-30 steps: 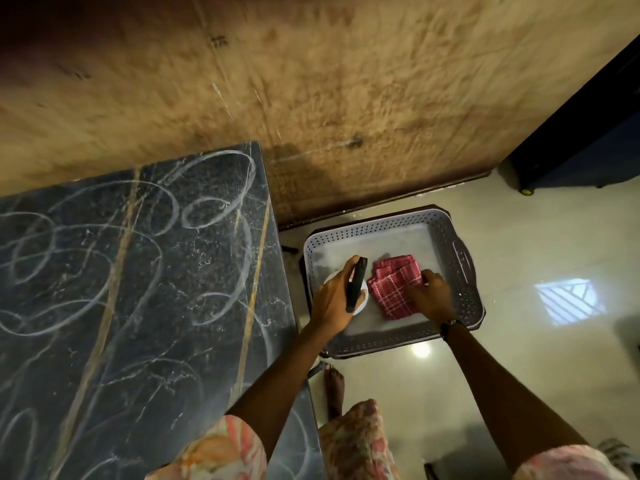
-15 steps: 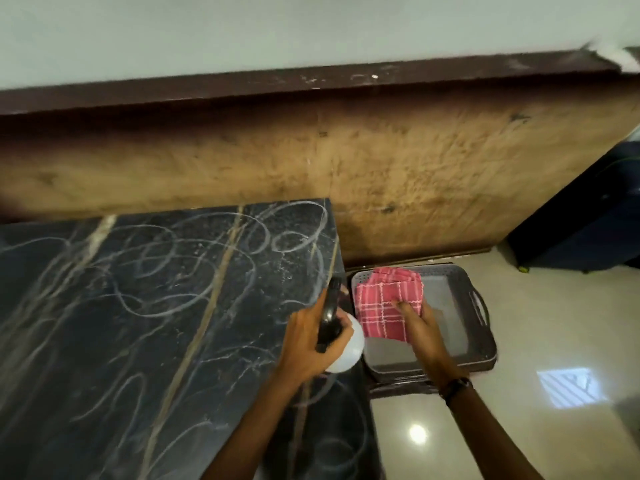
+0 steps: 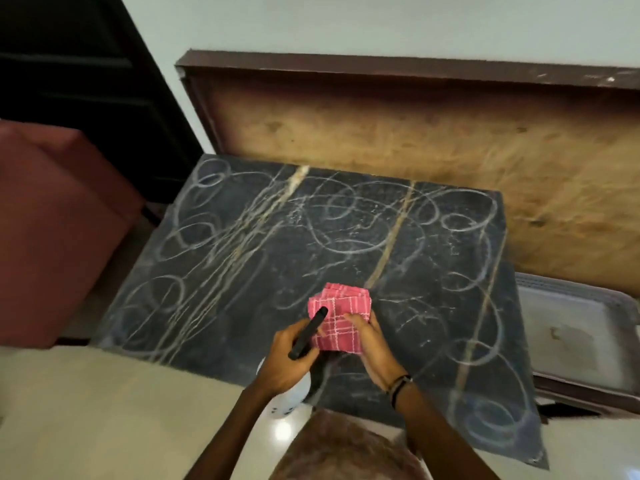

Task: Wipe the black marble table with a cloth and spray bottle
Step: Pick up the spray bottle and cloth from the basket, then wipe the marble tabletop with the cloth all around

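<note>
- Black marble surface (image 3: 346, 244): covered in pale chalky loops and streaks, two tan veins running near to far.
- Cloth (image 3: 341, 317): red-and-white checked, folded into a square, over the near-centre of the surface. Whether it rests flat on the marble or is held just above is hard to tell from this angle.
- Right hand (image 3: 375, 351): fingers curled round the cloth's right and near edge, thumb on top. Dark band on the wrist.
- Left hand (image 3: 287, 362): wrapped round the spray bottle (image 3: 292, 393) at the surface's near edge. White bottle body shows below the hand; black trigger head sticks up past the fingers and overlaps the cloth's left edge.
- Grey perforated tray (image 3: 571, 289): on the floor just right of the surface, partly cut off by it.
- Worn wooden board (image 3: 415, 140): leans on the wall behind the far edge.
- Reddish-brown furniture (image 3: 59, 220): left of the surface.
</note>
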Available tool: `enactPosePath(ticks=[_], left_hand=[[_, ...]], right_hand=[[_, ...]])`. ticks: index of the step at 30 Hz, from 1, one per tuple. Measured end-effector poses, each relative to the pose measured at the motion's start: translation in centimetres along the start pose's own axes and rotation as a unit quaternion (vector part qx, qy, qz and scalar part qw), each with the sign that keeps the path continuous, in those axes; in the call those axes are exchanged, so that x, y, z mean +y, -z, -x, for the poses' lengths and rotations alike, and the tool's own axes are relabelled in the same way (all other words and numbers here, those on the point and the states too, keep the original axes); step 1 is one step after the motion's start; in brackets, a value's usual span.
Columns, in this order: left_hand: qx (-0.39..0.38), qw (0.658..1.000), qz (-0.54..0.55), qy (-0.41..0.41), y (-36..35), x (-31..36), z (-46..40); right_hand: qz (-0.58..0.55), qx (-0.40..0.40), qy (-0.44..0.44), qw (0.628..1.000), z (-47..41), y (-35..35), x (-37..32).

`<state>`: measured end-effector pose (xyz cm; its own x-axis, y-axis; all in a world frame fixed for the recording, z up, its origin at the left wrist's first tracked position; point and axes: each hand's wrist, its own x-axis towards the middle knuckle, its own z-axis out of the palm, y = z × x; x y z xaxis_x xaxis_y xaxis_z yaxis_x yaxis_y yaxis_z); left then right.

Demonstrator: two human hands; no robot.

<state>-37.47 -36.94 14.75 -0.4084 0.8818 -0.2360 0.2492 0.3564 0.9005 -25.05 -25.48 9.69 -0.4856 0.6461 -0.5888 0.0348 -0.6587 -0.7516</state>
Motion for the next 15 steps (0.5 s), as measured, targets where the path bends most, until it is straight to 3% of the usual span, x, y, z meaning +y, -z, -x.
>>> enactPosePath(ticks=[7, 9, 11, 15], left_hand=[[0.051, 0.994, -0.016, 0.094, 6.7, -5.5, 4.4], [0.060, 0.991, -0.021, 0.115, 7.3, -6.6, 5.2], [0.071, 0.988, -0.028, 0.136, 7.5, -7.7, 5.6], [0.057, 0.985, -0.042, 0.160, 7.2, -8.4, 5.1]], right_hand=[[0.091, -0.083, -0.041, 0.991, -1.5, -8.1, 2.5], [0.222, -0.068, -0.006, 0.973, -2.4, -9.0, 3.5], [0.362, -0.032, 0.034, 0.931, -3.4, -9.0, 5.1], [0.410, 0.011, 0.072, 0.909, -3.1, -9.1, 5.4]])
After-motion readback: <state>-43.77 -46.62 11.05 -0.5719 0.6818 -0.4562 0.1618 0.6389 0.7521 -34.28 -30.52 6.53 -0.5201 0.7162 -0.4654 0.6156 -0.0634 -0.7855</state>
